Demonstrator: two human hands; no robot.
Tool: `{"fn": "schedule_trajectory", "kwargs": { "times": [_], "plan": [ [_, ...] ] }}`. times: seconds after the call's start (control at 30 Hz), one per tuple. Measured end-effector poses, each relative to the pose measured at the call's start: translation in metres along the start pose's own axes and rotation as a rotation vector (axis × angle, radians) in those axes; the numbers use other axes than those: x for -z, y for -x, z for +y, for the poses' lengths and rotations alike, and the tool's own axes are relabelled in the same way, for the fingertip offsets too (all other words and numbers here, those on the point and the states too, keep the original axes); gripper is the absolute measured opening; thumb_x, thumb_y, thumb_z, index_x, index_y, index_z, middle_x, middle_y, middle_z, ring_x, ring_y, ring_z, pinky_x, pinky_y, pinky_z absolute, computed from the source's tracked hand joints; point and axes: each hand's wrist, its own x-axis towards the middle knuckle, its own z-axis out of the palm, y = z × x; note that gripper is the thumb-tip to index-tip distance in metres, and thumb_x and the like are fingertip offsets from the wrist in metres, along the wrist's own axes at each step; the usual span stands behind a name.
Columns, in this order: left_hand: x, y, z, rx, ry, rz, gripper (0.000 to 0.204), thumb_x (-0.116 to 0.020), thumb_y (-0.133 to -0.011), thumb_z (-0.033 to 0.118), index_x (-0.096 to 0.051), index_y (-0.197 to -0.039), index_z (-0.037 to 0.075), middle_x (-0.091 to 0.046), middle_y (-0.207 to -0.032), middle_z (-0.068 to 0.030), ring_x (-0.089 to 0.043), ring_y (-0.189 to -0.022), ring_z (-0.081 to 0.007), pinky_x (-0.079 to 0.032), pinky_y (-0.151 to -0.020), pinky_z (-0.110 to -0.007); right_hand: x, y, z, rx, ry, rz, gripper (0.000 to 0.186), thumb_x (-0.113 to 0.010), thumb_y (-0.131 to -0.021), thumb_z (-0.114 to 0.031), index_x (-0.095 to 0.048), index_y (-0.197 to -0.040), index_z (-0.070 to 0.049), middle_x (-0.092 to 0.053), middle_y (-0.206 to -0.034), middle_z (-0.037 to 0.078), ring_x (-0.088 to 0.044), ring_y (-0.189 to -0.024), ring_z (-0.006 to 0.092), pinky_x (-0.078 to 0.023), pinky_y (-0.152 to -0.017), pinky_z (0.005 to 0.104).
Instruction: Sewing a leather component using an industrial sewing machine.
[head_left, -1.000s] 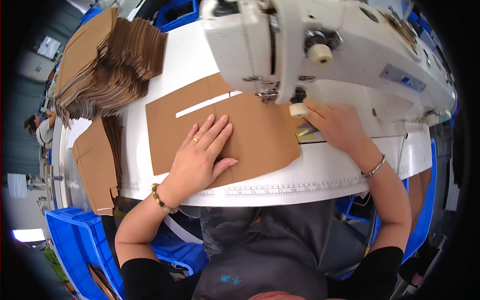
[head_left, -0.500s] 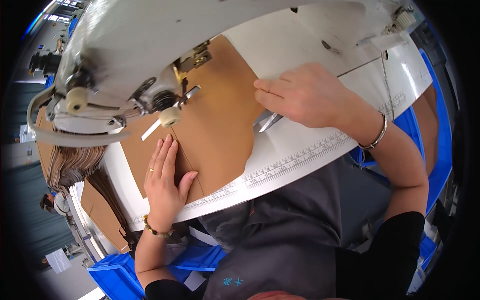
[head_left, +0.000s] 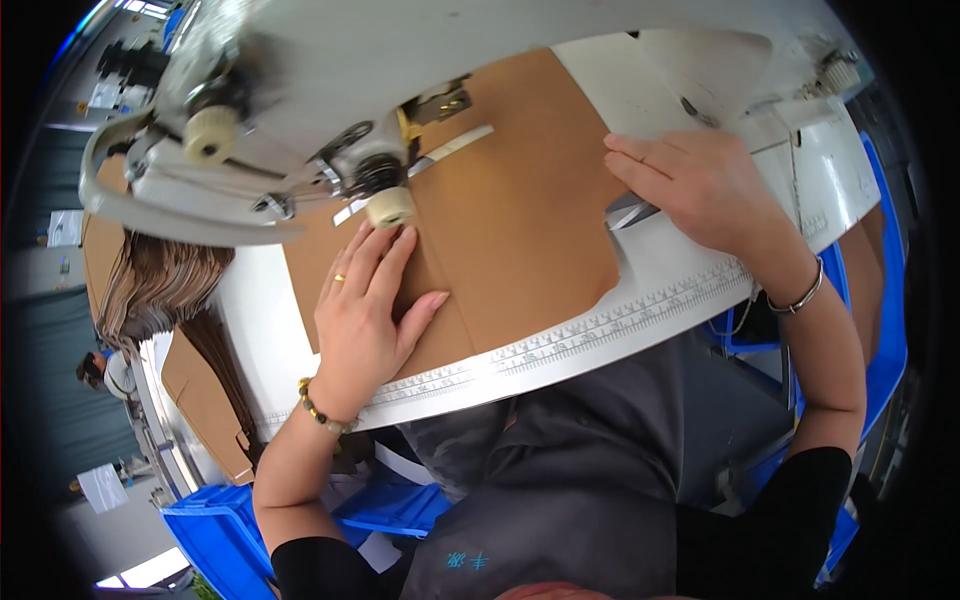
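Note:
A large brown panel (head_left: 530, 190), fabric or leather-like, lies flat under the sewing machine head (head_left: 330, 60). A fold or seam line runs across it, and a narrow white strip or slot (head_left: 465, 148) shows beside the machine's needle area (head_left: 440, 105). My left hand (head_left: 365, 310) rests palm-down on the panel's near left part, fingers stretched and thumb apart, fingertips close to a cream tension knob (head_left: 390, 207). At the panel's right edge, my right hand (head_left: 695, 190) pinches with thumb and forefinger; small metal scissors (head_left: 632, 213) stick out from under its curled fingers.
A printed ruler scale (head_left: 600, 325) follows the white table's curved front edge. Stacked brown panels (head_left: 165, 285) sit at the left, with more hanging below (head_left: 205, 400). Blue bins (head_left: 225, 530) stand under the table at left, and another (head_left: 870, 330) at right.
The brown panel has slid rightward and slightly away, with both hands moving along on it. More of the white strip shows by the needle area. The whole view has shifted a little.

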Motion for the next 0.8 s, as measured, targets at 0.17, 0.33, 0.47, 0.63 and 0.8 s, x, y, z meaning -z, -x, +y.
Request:
{"fn": "schedule_trajectory", "kwargs": {
  "times": [0.17,0.33,0.47,0.63,0.8],
  "plan": [
    [-0.006,-0.010,-0.012,0.014,-0.020,0.067,0.059,-0.077,-0.087,0.039,-0.064,-0.135,0.006,-0.062,-0.139,-0.0128,-0.058,-0.130,-0.0349,-0.047,-0.107,-0.044,-0.009,-0.012,0.009,0.005,0.044,-0.011,0.024,-0.062,-0.085,-0.011,-0.069,-0.108,-0.010,-0.073,-0.120,0.001,-0.071,-0.089,0.0182,-0.056,-0.066,0.0331],
    [-0.007,-0.017,-0.021,-0.067,-0.052,0.165,0.049,-0.076,-0.086,0.038,-0.070,-0.124,0.007,-0.068,-0.128,-0.0104,-0.062,-0.122,-0.0318,-0.049,-0.104,-0.045,-0.009,-0.021,0.014,-0.024,0.112,-0.089,0.026,-0.060,-0.088,-0.010,-0.069,-0.113,-0.011,-0.072,-0.126,-0.001,-0.072,-0.090,0.0190,-0.054,-0.065,0.0339],
    [-0.007,-0.002,-0.002,-0.076,0.109,0.165,0.059,-0.080,-0.080,0.042,-0.069,-0.125,0.006,-0.068,-0.125,-0.0120,-0.062,-0.124,-0.0350,-0.051,-0.102,-0.044,-0.003,-0.028,0.010,-0.028,0.133,-0.149,0.031,-0.060,-0.088,-0.009,-0.069,-0.117,-0.012,-0.071,-0.129,-0.001,-0.071,-0.090,0.0192,-0.054,-0.064,0.0347],
    [-0.006,0.004,-0.001,-0.026,0.096,0.097,0.072,-0.078,-0.080,0.048,-0.062,-0.137,0.008,-0.061,-0.139,-0.0115,-0.056,-0.133,-0.0334,-0.047,-0.107,-0.051,0.008,-0.024,0.007,-0.148,0.133,-0.224,0.046,-0.060,-0.083,-0.002,-0.069,-0.127,-0.015,-0.071,-0.129,-0.001,-0.072,-0.092,0.0205,-0.056,-0.069,0.0350],
    [-0.010,0.003,-0.008,-0.016,0.101,0.123,0.069,-0.075,-0.083,0.050,-0.063,-0.136,0.008,-0.061,-0.139,-0.0111,-0.056,-0.134,-0.0328,-0.047,-0.107,-0.050,0.083,0.016,0.062,0.028,0.164,0.203,0.038,-0.066,-0.072,0.012,-0.070,-0.110,0.009,-0.074,-0.105,0.024,-0.073,-0.086,0.0340,-0.058,-0.079,0.0352]
  ]
}}
